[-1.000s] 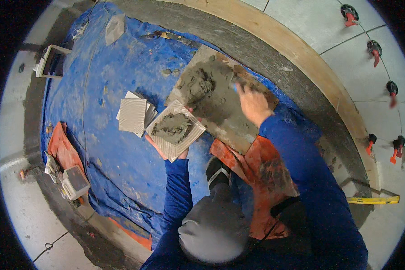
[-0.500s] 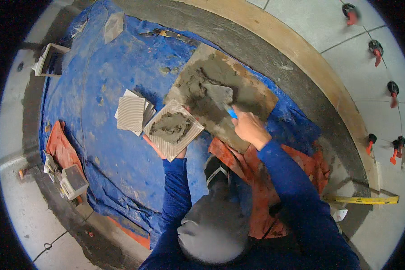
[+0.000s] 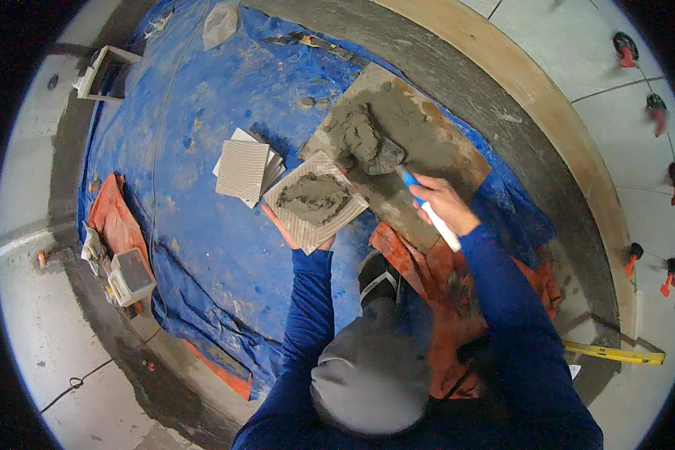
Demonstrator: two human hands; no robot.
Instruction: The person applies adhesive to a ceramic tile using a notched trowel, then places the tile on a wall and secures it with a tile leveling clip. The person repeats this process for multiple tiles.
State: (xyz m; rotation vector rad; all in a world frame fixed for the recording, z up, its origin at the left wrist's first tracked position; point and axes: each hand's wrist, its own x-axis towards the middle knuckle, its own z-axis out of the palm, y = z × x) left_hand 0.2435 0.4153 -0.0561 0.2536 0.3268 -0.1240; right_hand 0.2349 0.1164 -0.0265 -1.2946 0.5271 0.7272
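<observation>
My left hand (image 3: 279,223) holds a square ribbed tile (image 3: 313,231) from underneath, with a grey lump of mortar (image 3: 311,196) on its face. My right hand (image 3: 444,204) grips a trowel by its blue and white handle (image 3: 421,196). The trowel blade (image 3: 386,157) lies in the wet mortar (image 3: 352,131) on a square board (image 3: 461,171), just right of the held tile. A loose stack of similar tiles (image 3: 241,166) rests left of the held tile, on a blue tarp (image 3: 187,157).
Orange sheeting (image 3: 116,210) and a translucent box (image 3: 131,276) lie at the left, a white frame (image 3: 90,73) behind them. My shoe (image 3: 376,277) is below the board. Rightward are a wooden strip (image 3: 566,135), a yellow level (image 3: 615,352) and several red-handled suction devices (image 3: 627,49).
The trowel, held in my right hand, has shifted and its blade now sits in the mortar pile beside the tile. The whole view has shifted slightly; my left hand still supports the tile.
</observation>
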